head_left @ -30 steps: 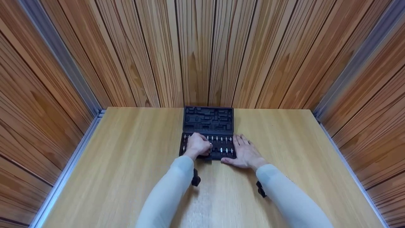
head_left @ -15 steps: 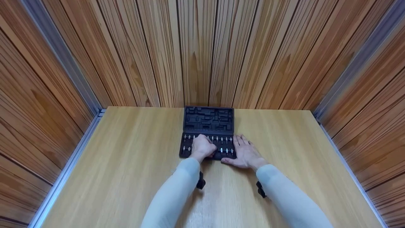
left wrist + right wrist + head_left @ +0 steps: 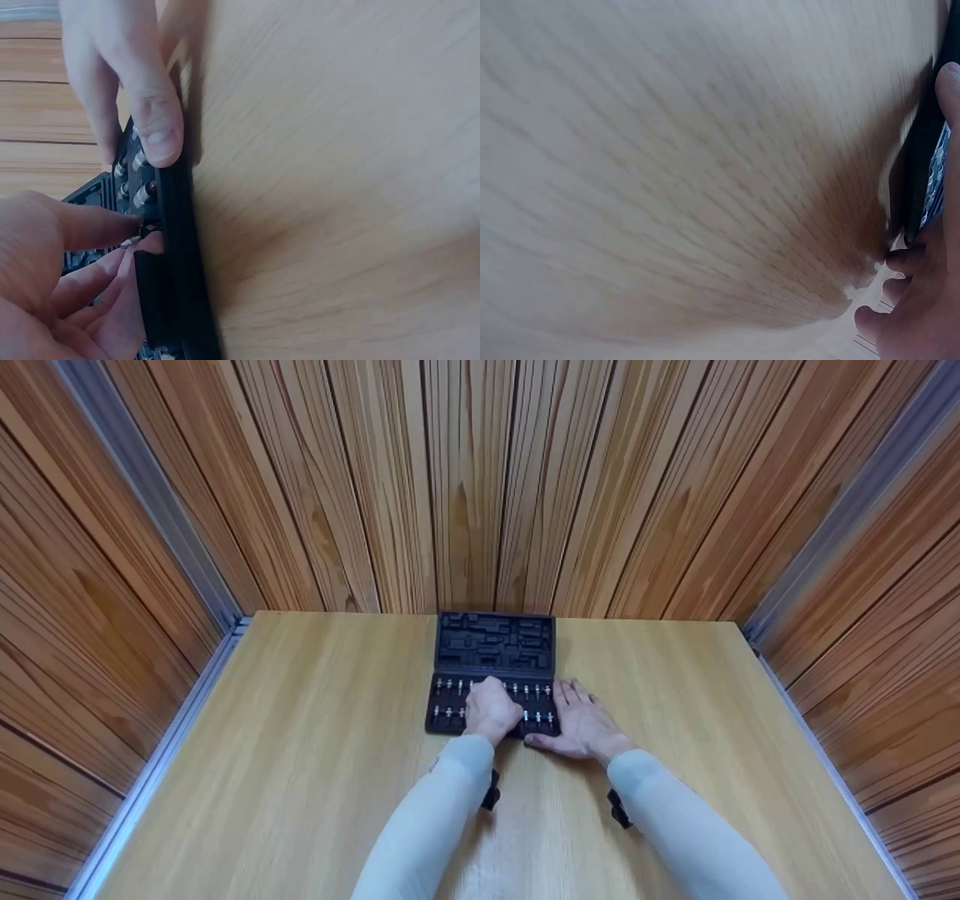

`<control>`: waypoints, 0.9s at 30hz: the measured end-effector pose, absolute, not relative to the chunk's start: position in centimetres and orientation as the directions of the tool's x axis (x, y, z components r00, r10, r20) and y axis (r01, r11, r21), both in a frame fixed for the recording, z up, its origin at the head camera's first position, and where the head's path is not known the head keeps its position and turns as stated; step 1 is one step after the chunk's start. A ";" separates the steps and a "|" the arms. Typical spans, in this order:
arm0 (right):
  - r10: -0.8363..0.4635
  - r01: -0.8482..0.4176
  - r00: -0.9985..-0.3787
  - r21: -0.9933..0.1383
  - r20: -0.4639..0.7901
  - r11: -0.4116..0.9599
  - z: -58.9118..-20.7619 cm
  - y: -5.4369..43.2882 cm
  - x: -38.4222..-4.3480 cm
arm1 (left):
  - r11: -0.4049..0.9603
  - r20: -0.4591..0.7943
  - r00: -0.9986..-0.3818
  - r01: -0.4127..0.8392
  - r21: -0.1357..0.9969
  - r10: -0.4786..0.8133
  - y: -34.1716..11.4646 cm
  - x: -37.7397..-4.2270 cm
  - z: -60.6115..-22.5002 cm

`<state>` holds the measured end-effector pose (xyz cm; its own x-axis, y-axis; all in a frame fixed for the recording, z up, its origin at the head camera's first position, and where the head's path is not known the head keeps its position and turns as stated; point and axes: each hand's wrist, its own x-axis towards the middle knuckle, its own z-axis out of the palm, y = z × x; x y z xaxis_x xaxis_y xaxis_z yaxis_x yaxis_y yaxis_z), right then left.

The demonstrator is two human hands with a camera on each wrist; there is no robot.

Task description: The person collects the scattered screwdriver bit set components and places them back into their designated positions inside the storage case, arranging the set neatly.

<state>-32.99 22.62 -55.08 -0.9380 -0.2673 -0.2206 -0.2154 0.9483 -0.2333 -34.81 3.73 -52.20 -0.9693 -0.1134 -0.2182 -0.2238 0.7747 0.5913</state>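
Note:
A black plastic tool case (image 3: 491,673) lies open on the table, with two rows of small silver bit sockets (image 3: 538,718) in its base. My left hand (image 3: 491,709) is over the middle of the base and covers part of both rows. In the left wrist view, its thumb and fingertips pinch a small metal bit socket (image 3: 133,241) low at the front row. My right hand (image 3: 581,729) lies flat along the case's right edge, fingers straight. Its thumb (image 3: 161,142) presses on the front right corner.
The raised lid (image 3: 495,643) with moulded recesses stands near the wooden back wall (image 3: 480,510). Light wood tabletop (image 3: 300,735) surrounds the case. Metal rails (image 3: 172,705) run along the table's sides.
My left hand has moved right along the case, uncovering bit sockets at the left of both rows. My right hand has stayed in place.

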 end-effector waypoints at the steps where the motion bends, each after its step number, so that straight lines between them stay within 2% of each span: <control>1: -0.268 -0.216 -0.937 -0.232 -0.222 0.948 -55.0 22.6 -33.0 | 0.777 -0.219 -0.969 -0.226 0.587 -0.116 3.8 -34.8 -52.1; 17: -0.261 -0.214 -0.936 -0.208 -0.235 0.954 -55.0 22.7 -33.1 | 0.768 -0.289 -0.946 -0.292 0.569 -0.146 4.0 -35.2 -52.0; 23: -0.264 -0.216 -0.934 -0.208 -0.240 0.954 -55.0 22.6 -33.0 | 0.628 -0.424 -0.879 -0.460 0.628 -0.220 3.1 -35.7 -52.1; 27: -0.259 -0.211 -0.935 -0.209 -0.243 0.955 -55.1 22.7 -33.0 | 0.594 -0.447 -0.872 -0.470 0.653 -0.199 2.8 -35.9 -52.4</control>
